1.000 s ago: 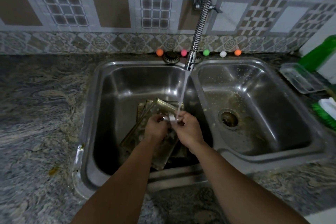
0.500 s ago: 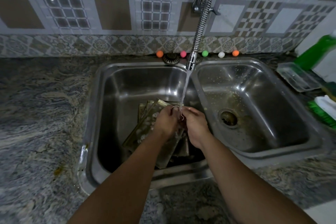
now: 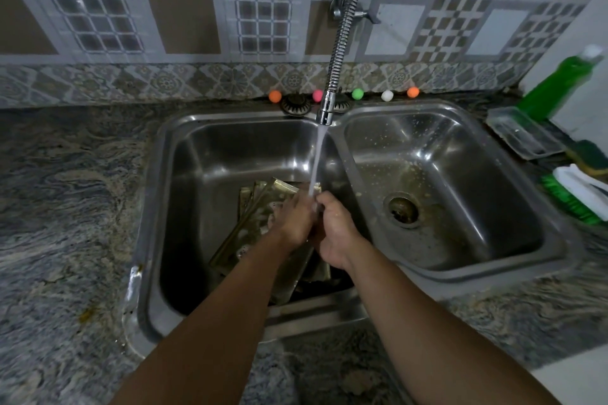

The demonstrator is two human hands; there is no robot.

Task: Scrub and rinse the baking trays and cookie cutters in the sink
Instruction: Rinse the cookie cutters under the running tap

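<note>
I judged the job about midway. The trays [image 3: 263,223], thin dull-gold metal with raised rims, lay tilted and stacked in the left basin of the sink [image 3: 154,207], suds spotting them, so they looked unrinsed. Above them my left hand [image 3: 294,219] and right hand [image 3: 335,227] met under the stream [image 3: 314,168], fingers curled together around something small. I took it for a cutter, but I could not make it out between them, so what they gripped stays unsure. The steel right basin was speckled with brownish residue around the drain [image 3: 403,210]. Far right, a green bottle [image 3: 559,82] and a bristly brush [image 3: 579,194] sat on the veined stone counter.
</note>
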